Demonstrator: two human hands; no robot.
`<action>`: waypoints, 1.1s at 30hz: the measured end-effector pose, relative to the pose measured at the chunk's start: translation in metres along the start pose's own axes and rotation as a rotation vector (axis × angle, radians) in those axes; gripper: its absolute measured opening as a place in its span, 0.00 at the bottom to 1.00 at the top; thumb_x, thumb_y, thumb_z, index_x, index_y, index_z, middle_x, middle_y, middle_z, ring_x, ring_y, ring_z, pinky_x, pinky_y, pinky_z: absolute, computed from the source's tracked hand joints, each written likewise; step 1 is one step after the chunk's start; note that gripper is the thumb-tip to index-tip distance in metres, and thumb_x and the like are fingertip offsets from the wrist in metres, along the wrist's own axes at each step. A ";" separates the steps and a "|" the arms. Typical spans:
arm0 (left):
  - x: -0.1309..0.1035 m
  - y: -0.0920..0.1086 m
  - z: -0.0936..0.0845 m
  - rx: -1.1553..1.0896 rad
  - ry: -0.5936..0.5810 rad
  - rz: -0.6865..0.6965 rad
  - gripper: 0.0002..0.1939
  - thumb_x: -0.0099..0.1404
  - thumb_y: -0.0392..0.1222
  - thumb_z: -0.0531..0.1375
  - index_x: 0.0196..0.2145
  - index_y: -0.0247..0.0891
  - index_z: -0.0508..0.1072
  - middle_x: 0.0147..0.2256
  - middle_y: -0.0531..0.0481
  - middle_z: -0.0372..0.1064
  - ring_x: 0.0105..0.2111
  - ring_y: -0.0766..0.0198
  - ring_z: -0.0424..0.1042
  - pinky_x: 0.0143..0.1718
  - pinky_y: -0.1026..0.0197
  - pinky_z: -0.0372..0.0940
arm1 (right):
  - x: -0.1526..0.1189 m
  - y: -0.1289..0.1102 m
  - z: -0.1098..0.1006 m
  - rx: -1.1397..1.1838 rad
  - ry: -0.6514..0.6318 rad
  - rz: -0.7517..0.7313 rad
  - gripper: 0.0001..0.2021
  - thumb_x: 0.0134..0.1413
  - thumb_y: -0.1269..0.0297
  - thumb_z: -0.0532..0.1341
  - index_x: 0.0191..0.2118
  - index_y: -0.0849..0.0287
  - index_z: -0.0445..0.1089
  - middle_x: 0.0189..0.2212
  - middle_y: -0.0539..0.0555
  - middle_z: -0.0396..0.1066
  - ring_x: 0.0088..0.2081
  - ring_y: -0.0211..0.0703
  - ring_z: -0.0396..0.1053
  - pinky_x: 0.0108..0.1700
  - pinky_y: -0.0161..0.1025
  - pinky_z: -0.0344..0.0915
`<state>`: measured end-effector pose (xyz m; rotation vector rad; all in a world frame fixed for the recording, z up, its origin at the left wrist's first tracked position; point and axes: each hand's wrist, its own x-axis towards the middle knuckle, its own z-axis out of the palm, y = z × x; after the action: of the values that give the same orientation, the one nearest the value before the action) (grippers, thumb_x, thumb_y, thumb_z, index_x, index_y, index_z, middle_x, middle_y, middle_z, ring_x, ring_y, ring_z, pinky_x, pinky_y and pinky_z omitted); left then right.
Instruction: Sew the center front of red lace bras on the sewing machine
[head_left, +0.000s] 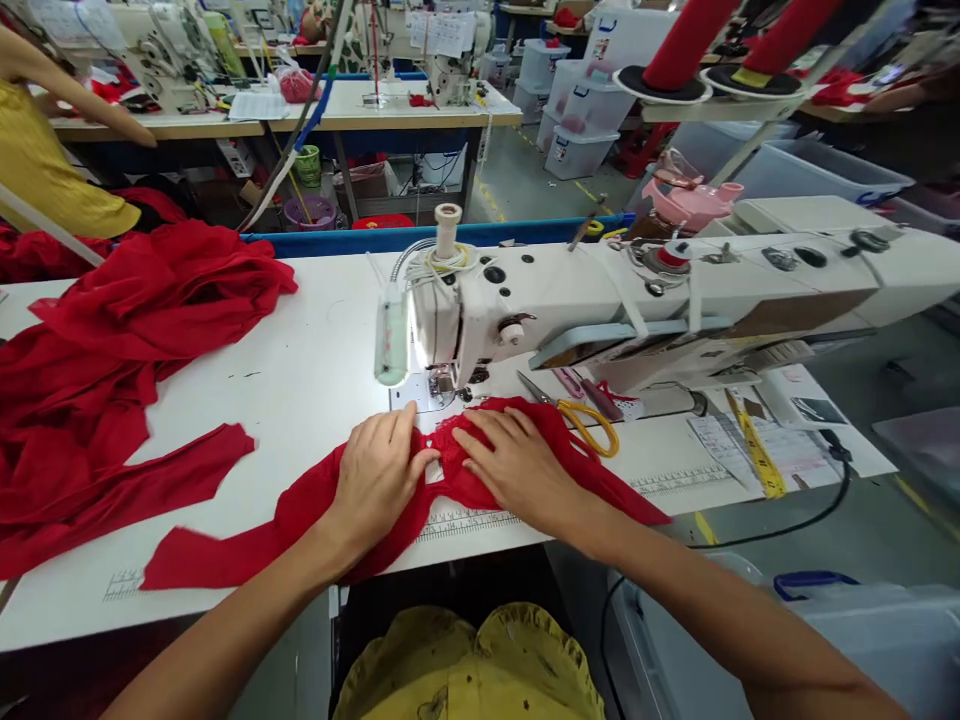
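Note:
Red fabric with a lace part (pixel 465 485) lies across the table in front of the sewing machine (pixel 570 300). On its left portion rests my left hand (pixel 379 475), fingers extended and thumb toward the middle. My right hand (pixel 517 465) lies spread on the lace side, pointing up and left. Between the hands a small gap in the fabric shows the white surface. The presser foot (pixel 442 380) is just beyond my left fingertips. Yellow-handled scissors (pixel 589 425) lie right of my right hand, partly against the fabric.
A large red fabric pile (pixel 142 330) covers the table's left side. Papers with a yellow tape measure (pixel 756 455) lie at the right. Thread cones (pixel 686 45) stand above the machine. A plastic bin (pixel 862 640) is at the lower right. Another person's arm (pixel 75 85) shows at upper left.

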<state>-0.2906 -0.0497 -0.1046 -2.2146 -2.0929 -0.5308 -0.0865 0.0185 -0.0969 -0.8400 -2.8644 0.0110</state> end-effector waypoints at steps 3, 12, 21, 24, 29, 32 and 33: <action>0.010 -0.006 0.002 -0.055 -0.140 -0.048 0.19 0.70 0.48 0.60 0.52 0.34 0.70 0.40 0.42 0.74 0.39 0.48 0.72 0.40 0.49 0.62 | -0.011 -0.004 0.000 0.011 -0.037 0.000 0.19 0.70 0.64 0.52 0.62 0.59 0.66 0.63 0.64 0.64 0.58 0.59 0.65 0.56 0.57 0.66; 0.022 -0.022 -0.007 -0.750 -0.227 -0.126 0.10 0.69 0.48 0.59 0.32 0.41 0.69 0.35 0.51 0.70 0.38 0.59 0.68 0.41 0.58 0.60 | -0.062 0.069 -0.023 -0.109 0.143 0.407 0.16 0.66 0.69 0.51 0.50 0.63 0.74 0.46 0.62 0.77 0.48 0.54 0.74 0.50 0.47 0.70; 0.019 -0.014 -0.008 -1.061 -0.207 -0.255 0.12 0.64 0.43 0.64 0.44 0.41 0.67 0.35 0.54 0.76 0.37 0.62 0.73 0.47 0.59 0.63 | -0.064 0.096 -0.022 -0.127 -0.116 0.444 0.15 0.62 0.67 0.53 0.51 0.58 0.72 0.44 0.58 0.78 0.41 0.52 0.77 0.35 0.42 0.68; 0.018 -0.014 -0.009 -1.030 -0.191 -0.238 0.14 0.64 0.42 0.63 0.46 0.42 0.67 0.34 0.54 0.77 0.37 0.62 0.74 0.48 0.58 0.63 | -0.062 0.107 -0.032 -0.061 -0.057 0.379 0.16 0.59 0.69 0.54 0.50 0.59 0.71 0.45 0.59 0.76 0.45 0.53 0.75 0.42 0.44 0.69; 0.018 -0.014 -0.007 -1.050 -0.197 -0.239 0.22 0.64 0.41 0.64 0.54 0.44 0.66 0.35 0.55 0.77 0.37 0.62 0.75 0.49 0.58 0.64 | -0.064 0.106 -0.058 -0.120 0.068 0.314 0.13 0.63 0.57 0.57 0.46 0.61 0.71 0.44 0.66 0.72 0.45 0.60 0.71 0.42 0.49 0.67; 0.018 -0.014 -0.006 -1.080 -0.207 -0.236 0.23 0.64 0.42 0.64 0.56 0.44 0.66 0.36 0.55 0.76 0.38 0.62 0.75 0.50 0.58 0.64 | -0.056 0.081 -0.069 -0.081 0.075 0.245 0.17 0.63 0.49 0.58 0.41 0.60 0.71 0.41 0.65 0.72 0.42 0.57 0.71 0.38 0.46 0.65; 0.018 -0.014 -0.006 -1.084 -0.213 -0.229 0.22 0.65 0.42 0.64 0.56 0.44 0.67 0.35 0.55 0.76 0.38 0.62 0.75 0.51 0.57 0.64 | -0.051 0.072 -0.069 -0.037 0.053 0.203 0.18 0.63 0.47 0.58 0.39 0.60 0.71 0.39 0.62 0.73 0.40 0.53 0.71 0.36 0.44 0.64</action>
<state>-0.3053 -0.0325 -0.0962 -2.5175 -2.5271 -1.8963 0.0047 0.0489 -0.0395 -1.1172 -2.7264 -0.0404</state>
